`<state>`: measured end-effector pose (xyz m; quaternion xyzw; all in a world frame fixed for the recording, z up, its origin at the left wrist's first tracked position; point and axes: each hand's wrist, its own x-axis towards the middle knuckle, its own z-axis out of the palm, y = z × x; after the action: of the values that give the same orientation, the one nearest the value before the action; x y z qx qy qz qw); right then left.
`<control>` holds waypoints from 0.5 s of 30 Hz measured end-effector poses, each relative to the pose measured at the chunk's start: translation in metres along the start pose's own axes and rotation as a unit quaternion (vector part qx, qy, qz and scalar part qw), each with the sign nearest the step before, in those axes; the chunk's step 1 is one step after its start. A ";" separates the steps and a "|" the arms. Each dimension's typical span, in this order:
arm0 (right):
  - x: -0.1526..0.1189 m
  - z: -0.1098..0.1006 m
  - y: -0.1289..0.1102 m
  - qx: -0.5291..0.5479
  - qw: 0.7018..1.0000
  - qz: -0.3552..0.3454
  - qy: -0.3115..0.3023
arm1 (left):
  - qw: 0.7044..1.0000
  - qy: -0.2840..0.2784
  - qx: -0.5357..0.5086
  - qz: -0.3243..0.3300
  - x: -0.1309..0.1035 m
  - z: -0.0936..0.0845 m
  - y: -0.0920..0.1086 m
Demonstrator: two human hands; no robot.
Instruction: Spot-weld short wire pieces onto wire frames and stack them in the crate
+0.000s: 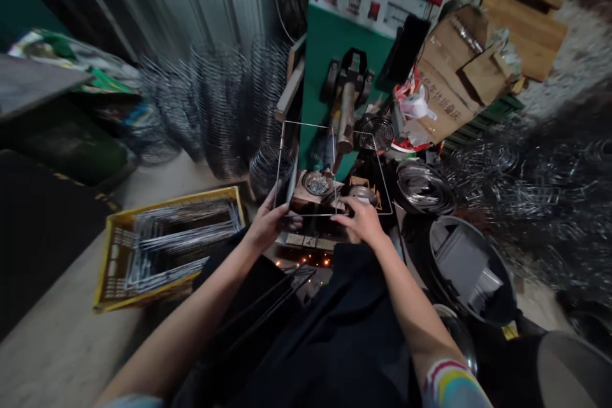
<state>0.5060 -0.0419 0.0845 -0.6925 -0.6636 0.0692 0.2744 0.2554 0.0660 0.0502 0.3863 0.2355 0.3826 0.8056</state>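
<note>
A rectangular wire frame (279,162) with a wire running across its middle is held up before the green spot welding machine (313,70). My left hand (265,223) is closed on the frame's near left corner. The fingers of my right hand (362,222) pinch the frame where the middle wire (334,169) meets the near side. Above that middle wire hangs the machine's thick metal electrode arm (347,115). Under the frame, a round dish of small metal pieces (318,183) sits on the machine's bed. Orange sparks (306,261) glow below my hands.
At left stands a yellow crate (115,229) of wire frames. Stacks of wire rings (220,108) stand behind it. On the right are a coil of wire (423,188), a black bucket (504,296) with grey sheets, a cardboard box (444,92) and piled wire parts (535,197).
</note>
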 end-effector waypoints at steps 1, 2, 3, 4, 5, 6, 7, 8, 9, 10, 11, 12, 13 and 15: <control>0.020 -0.004 0.009 0.016 1.000 -0.001 -0.007 | 1.000 -0.004 0.000 0.004 0.017 0.000 0.004; 0.040 -0.009 0.017 0.042 0.999 -0.003 -0.018 | 1.000 -0.005 0.000 0.005 0.031 0.001 0.008; 0.059 -0.013 0.024 0.076 0.997 -0.003 -0.031 | 1.000 -0.003 0.001 0.004 0.043 0.001 0.011; 0.076 -0.016 0.030 0.111 0.993 0.002 -0.045 | 1.000 0.002 0.002 0.003 0.054 0.002 0.014; 0.093 -0.017 0.035 0.143 0.988 0.014 -0.060 | 1.000 0.008 0.003 0.002 0.062 0.002 0.016; 0.109 -0.018 0.039 0.166 0.983 0.030 -0.075 | 1.000 0.015 0.003 0.004 0.069 0.002 0.018; 0.122 -0.016 0.041 0.181 0.978 0.044 -0.091 | 1.000 0.020 0.003 0.008 0.075 0.002 0.019; 0.134 -0.013 0.043 0.186 0.975 0.053 -0.108 | 1.000 0.022 0.003 0.013 0.080 0.001 0.021; 0.144 -0.010 0.044 0.185 0.973 0.056 -0.123 | 1.000 0.023 0.002 0.016 0.083 0.001 0.022; 0.152 -0.006 0.044 0.182 0.973 0.054 -0.134 | 1.000 0.023 0.002 0.020 0.086 -0.001 0.024; 0.157 -0.002 0.044 0.181 0.972 0.049 -0.140 | 0.999 0.023 0.001 0.024 0.087 -0.002 0.025; 0.160 0.001 0.043 0.183 0.972 0.044 -0.143 | 0.999 0.023 0.001 0.028 0.088 -0.003 0.027; 0.163 0.004 0.042 0.187 0.971 0.041 -0.144 | 0.999 0.021 0.002 0.031 0.089 -0.004 0.028; 0.164 0.007 0.041 0.200 0.969 0.040 -0.137 | 0.999 0.017 0.003 0.034 0.090 -0.007 0.029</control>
<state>0.5571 0.1186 0.1030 -0.6334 -0.6391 0.3059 0.3110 0.2914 0.1526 0.0620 0.3900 0.2374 0.4158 0.7866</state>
